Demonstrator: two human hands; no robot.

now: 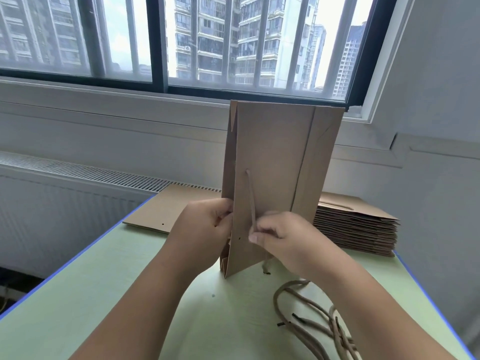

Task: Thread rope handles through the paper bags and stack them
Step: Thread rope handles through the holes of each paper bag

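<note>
Standing upright between both hands, the kraft paper bag (275, 162) is being gripped by the left hand (205, 224) while the right hand (278, 235) is pinching its rope handle (250, 198)

Upper-floor room, we judge, set up as a small handwork station. Top of frame: a barred window (124, 35) facing apartment towers (207, 42). Below it at left we note a slatted heater cover (78, 171). Plain white walls (428, 74). At right centre, a green table (104, 294) bears a stack of flat paper bags (355, 229).
</note>
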